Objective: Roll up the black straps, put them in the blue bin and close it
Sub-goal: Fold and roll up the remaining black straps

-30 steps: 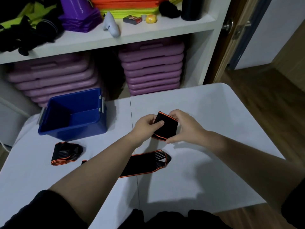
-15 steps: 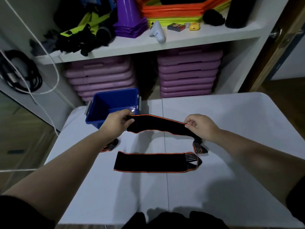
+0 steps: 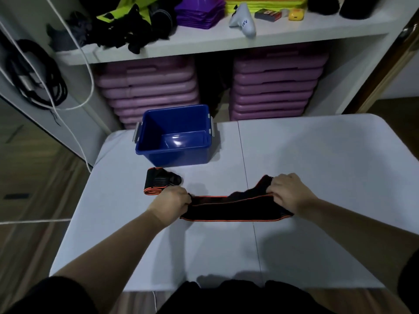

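A black strap with orange edging (image 3: 233,208) lies stretched out on the white table (image 3: 317,166). My left hand (image 3: 172,201) grips its left end and my right hand (image 3: 288,192) grips its right end. It covers a second flat strap, so the two cannot be told apart. A folded black strap (image 3: 159,181) rests just left of my left hand. The blue bin (image 3: 175,134) stands open and empty at the table's far side, beyond the folded strap. No lid is in sight.
Behind the table a white shelf unit (image 3: 226,45) holds stacked purple steps (image 3: 274,85), purple cones, dark gear and small items. Black and white cables (image 3: 38,73) hang at the left wall. A door frame stands at the right.
The strap was unfolded from a small bundle, stretched between both hands, then lowered toward me onto the flat strap on the table. The camera view has shifted left and tilted.
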